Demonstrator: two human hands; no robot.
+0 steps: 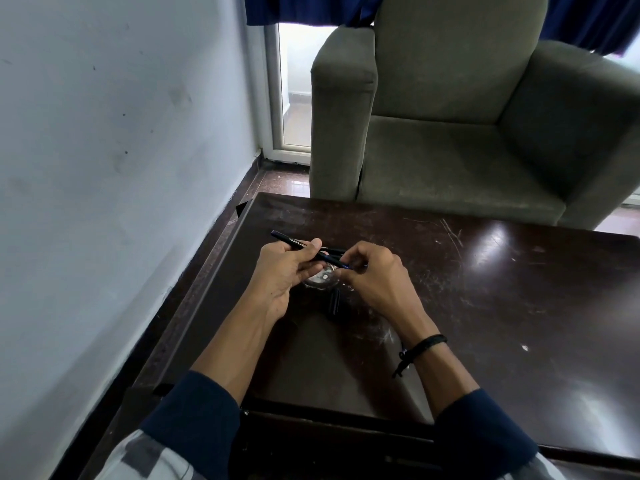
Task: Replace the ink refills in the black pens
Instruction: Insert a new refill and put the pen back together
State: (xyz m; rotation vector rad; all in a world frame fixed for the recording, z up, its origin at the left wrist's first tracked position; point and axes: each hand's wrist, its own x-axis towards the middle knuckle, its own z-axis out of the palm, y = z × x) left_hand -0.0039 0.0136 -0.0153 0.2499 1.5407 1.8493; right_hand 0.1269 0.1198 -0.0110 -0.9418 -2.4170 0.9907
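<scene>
- We see a slim black plastic pen barrel with white lettering [294,242], straight and smooth, tilted so its far end points up and to the left.
- The left hand [286,271] grasps that barrel, thumb on top and fingers curled underneath, above the table.
- The right hand [377,276] meets the barrel's near end, its fingertips pinching a thin blue refill [347,267] that juts out of it. We cannot tell how far the refill sits inside.
- Beneath the two hands lies a small round clear glass object [321,278]. Just beside it, nearer to us, rest short black plastic pieces [334,302]. We cannot make out what they are.
- The glossy dark brown wooden table [491,292] is scuffed with pale scratches and catches bright reflections.
- A knotted black cord bracelet [424,344] circles the right wrist.
- Behind the table stands a boxy grey-green fabric armchair [446,140].
</scene>
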